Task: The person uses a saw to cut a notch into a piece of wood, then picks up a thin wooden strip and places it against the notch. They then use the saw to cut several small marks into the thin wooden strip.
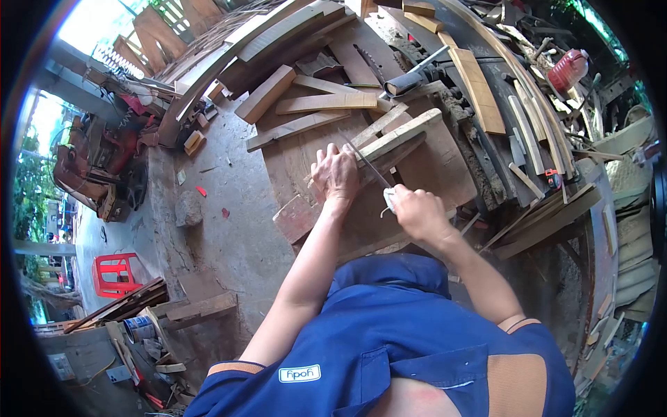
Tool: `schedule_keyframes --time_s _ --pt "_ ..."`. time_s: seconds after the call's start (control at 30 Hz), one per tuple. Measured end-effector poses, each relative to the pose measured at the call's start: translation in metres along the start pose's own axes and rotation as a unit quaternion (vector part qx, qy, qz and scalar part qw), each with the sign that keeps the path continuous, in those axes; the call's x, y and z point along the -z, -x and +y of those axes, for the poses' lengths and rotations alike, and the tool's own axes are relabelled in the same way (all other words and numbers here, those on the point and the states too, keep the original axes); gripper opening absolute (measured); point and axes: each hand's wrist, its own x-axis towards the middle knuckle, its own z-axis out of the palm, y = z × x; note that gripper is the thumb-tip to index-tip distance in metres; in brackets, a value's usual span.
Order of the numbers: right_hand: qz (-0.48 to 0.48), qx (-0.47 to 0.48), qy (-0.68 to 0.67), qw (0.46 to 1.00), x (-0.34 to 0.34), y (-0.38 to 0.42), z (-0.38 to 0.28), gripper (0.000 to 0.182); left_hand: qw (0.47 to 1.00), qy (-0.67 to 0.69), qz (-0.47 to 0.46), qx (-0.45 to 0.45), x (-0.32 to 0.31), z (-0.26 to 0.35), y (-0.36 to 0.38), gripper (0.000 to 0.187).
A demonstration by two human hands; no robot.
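My left hand [335, 172] is closed over the near-left end of a pale wooden strip [399, 137], fingers bent around it. The strip lies slantwise across a low wooden work board [445, 174]. In my right hand [421, 214] is the pale handle of a long thin metal tool [374, 169] that looks like a file. Its narrow dark shaft crosses over the strip just right of my left hand, the tip pointing away from me. A worn wooden block [297, 217] sits at the board's left corner, below my left wrist.
Several cut wood pieces [326, 103] lie behind the work board, near a hammer-like tool [406, 82]. Long planks [479, 90] are stacked on the right, with a red plastic jug [568, 69] beyond. A red plastic stool [116, 274] and machinery [97, 167] stand left.
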Motion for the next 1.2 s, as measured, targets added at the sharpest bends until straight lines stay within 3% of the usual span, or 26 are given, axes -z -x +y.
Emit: schedule_keyframes --time_s 0.07,0.1,0.17,0.2,0.23,0.33,0.4,0.6,0.77,0.9,0.93,0.97,1.03,1.1,1.13,1.2 --pt "-0.085 -0.021 -0.016 0.996 0.029 -0.002 -0.011 0.030 1.000 -0.001 0.002 -0.017 0.003 0.000 0.003 0.040" --pt "-0.084 -0.021 -0.014 0.996 0.020 -0.010 0.003 0.030 1.000 0.000 0.003 -0.017 0.003 0.000 0.002 0.040" --pt "0.016 0.246 -0.023 0.969 -0.007 -0.026 0.045 0.029 1.000 -0.005 0.005 -0.029 0.002 -0.001 0.004 0.040" --pt "-0.130 0.170 -0.096 0.972 0.044 -0.020 0.013 0.031 1.000 -0.003 0.002 -0.026 0.001 -0.001 0.008 0.040" --pt "-0.171 0.144 -0.054 0.973 0.054 -0.022 0.007 0.037 0.999 0.003 0.002 -0.032 0.003 -0.001 0.006 0.039" --pt "-0.139 0.102 -0.013 0.985 0.053 -0.028 0.001 0.036 0.999 0.011 0.014 -0.034 -0.003 -0.005 0.001 0.037" --pt "-0.141 0.005 0.120 0.983 0.073 -0.018 -0.030 0.034 0.999 0.017 0.012 -0.034 -0.004 -0.006 0.002 0.034" --pt "0.069 0.064 0.197 0.976 0.010 0.008 -0.007 0.017 0.999 0.012 0.012 -0.036 0.000 -0.005 0.001 0.033" --pt "0.202 0.066 0.128 0.969 -0.056 0.015 0.023 0.013 0.999 0.023 -0.002 -0.030 -0.002 -0.006 0.002 0.033" --pt "0.424 0.035 0.040 0.904 -0.023 -0.037 0.008 0.019 0.999 0.001 -0.021 -0.043 0.004 -0.006 0.004 0.032" --pt "0.367 0.016 0.051 0.929 -0.003 -0.048 0.009 0.024 0.998 -0.017 -0.026 -0.053 0.008 -0.007 0.004 0.036" --pt "0.361 0.017 -0.023 0.932 0.012 -0.053 0.004 0.025 0.997 -0.031 -0.031 -0.069 0.011 -0.005 0.003 0.039" --pt "0.327 -0.050 -0.015 0.944 0.023 -0.053 0.005 0.024 0.997 -0.023 -0.047 -0.056 0.013 -0.003 0.002 0.042" --pt "0.311 -0.049 0.018 0.949 0.013 -0.050 0.031 0.023 0.996 -0.034 -0.070 -0.049 0.004 -0.006 -0.003 0.051" --pt "0.357 -0.011 0.013 0.934 0.004 -0.050 0.049 0.019 0.994 -0.013 -0.109 -0.017 0.012 -0.001 -0.006 0.057" --pt "0.359 -0.044 -0.017 0.932 0.000 -0.047 0.074 0.016 0.992 -0.002 -0.122 -0.037 0.024 0.000 -0.006 0.056"
